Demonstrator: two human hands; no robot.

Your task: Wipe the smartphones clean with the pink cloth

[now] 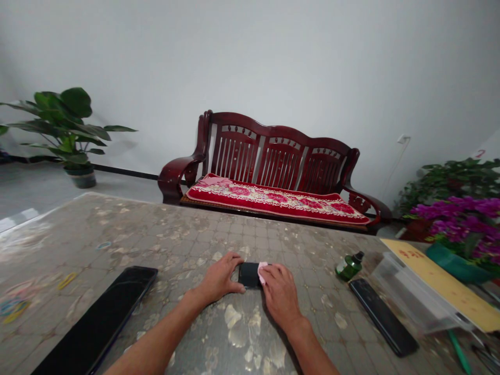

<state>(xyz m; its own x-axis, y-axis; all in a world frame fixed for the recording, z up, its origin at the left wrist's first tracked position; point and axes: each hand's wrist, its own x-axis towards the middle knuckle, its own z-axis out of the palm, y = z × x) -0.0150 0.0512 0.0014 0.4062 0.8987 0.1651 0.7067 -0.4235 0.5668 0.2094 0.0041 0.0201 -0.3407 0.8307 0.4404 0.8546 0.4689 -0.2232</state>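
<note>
A small black flat device, rectangular and phone-like, lies on the table in front of me. My left hand grips its left end, thumb at the near edge and fingers at the far edge. Pressed against the device's right part is a folded pink cloth, pinched under the fingers of my right hand. That hand and the cloth cover the device's right end.
To the left lie a large black tablet-like device, a yellow band and more coloured bands. Rightward are a green bottle, a long black device, a clear plastic box and purple flowers. A wooden bench stands beyond.
</note>
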